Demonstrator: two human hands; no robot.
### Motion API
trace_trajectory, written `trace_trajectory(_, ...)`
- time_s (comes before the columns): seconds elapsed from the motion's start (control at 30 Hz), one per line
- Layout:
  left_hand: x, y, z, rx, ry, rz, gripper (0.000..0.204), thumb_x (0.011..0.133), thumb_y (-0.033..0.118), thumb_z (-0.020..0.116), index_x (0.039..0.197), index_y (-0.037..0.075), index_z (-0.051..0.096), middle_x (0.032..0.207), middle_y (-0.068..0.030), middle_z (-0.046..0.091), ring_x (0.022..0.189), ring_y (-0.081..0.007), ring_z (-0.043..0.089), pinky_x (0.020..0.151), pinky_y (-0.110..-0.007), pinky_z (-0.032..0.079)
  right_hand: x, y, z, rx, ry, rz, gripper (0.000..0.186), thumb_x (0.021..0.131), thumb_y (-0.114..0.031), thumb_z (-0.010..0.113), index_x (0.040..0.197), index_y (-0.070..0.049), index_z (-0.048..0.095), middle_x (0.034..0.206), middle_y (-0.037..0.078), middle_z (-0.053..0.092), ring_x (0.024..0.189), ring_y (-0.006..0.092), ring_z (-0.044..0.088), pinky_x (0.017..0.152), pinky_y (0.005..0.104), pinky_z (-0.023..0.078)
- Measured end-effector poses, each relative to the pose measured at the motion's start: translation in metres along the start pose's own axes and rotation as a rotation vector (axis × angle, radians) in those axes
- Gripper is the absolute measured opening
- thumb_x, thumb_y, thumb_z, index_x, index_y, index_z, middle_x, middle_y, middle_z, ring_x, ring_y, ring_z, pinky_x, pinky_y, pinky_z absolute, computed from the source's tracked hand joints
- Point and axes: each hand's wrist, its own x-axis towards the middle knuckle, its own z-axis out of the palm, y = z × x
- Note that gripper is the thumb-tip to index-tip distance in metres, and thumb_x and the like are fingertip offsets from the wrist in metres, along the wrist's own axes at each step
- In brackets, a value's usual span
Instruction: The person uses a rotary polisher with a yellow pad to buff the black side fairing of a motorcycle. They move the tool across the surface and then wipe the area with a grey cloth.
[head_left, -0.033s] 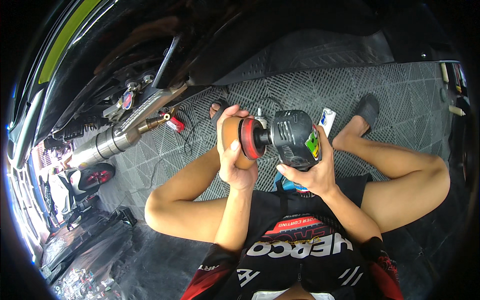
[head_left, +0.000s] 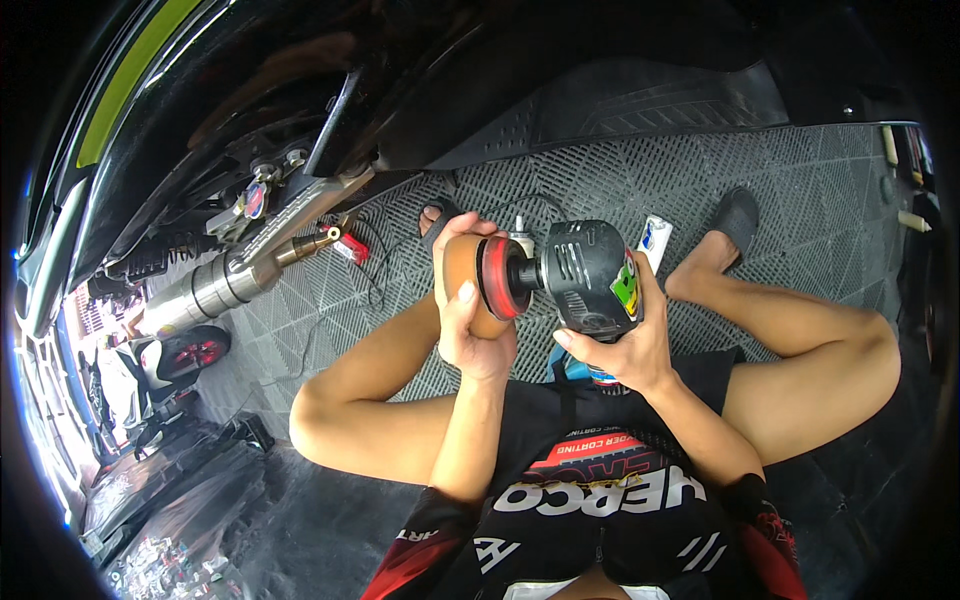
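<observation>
A black power polisher (head_left: 578,272) is held up between my hands, above my lap. Its red backing plate (head_left: 505,278) carries a thick orange-brown foam pad (head_left: 463,270), which faces left. My left hand (head_left: 478,345) is closed around the pad, thumb on its near side and fingers behind it. On the tool's right side, my right hand (head_left: 640,350) wraps the black body, with the thumb lying across its lower front. The lower part of the polisher is partly covered by that hand. A small blue item (head_left: 572,366) shows beneath the tool, its kind unclear.
A black motorcycle body (head_left: 450,90) looms ahead, with a metal exhaust (head_left: 200,292) at left. On the grey grid-tile floor (head_left: 590,175) lie a red object (head_left: 350,247), a thin black cable and a white tube (head_left: 655,235). Another vehicle's red-rimmed wheel (head_left: 198,352) stands far left.
</observation>
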Motion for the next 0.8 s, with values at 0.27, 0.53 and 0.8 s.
trace_trajectory(0.27,-0.0026,-0.0062,-0.0036,-0.041,0.009,0.051,0.062,0.086,0.048,0.054,0.13,0.003,0.051,0.126,-0.017,0.054,0.119,-0.0286,0.057,0.109,-0.041,0.042,-0.0014,0.0011,-0.0014,-0.057,-0.042,-0.028,0.071,0.065,-0.025,0.092,0.116,0.003,0.051,0.096,0.015,0.074,0.084,0.0261,0.076,0.074,0.0363,0.06)
trace_trajectory(0.53,-0.0042,-0.0029,0.0015,-0.06,0.024,0.05,0.067,0.079,0.045,0.059,0.128,0.001,0.048,0.122,-0.0187,0.05,0.116,-0.0282,0.052,0.107,-0.041,0.04,-0.0022,-0.0007,-0.0012,-0.028,-0.041,-0.032,0.072,0.065,-0.027,0.093,0.115,0.003,0.051,0.096,0.015,0.074,0.084,0.0254,0.076,0.074,0.0359,0.06)
trace_trajectory(0.8,-0.0076,-0.0026,-0.0008,-0.034,-0.004,0.069,0.069,0.077,0.045,0.062,0.127,0.0,0.047,0.12,-0.0193,0.05,0.116,-0.0279,0.052,0.107,-0.041,0.04,-0.0048,0.0024,-0.0026,0.003,-0.069,-0.031,0.072,0.064,-0.026,0.093,0.116,0.002,0.051,0.096,0.014,0.074,0.084,0.0241,0.075,0.076,0.0354,0.059)
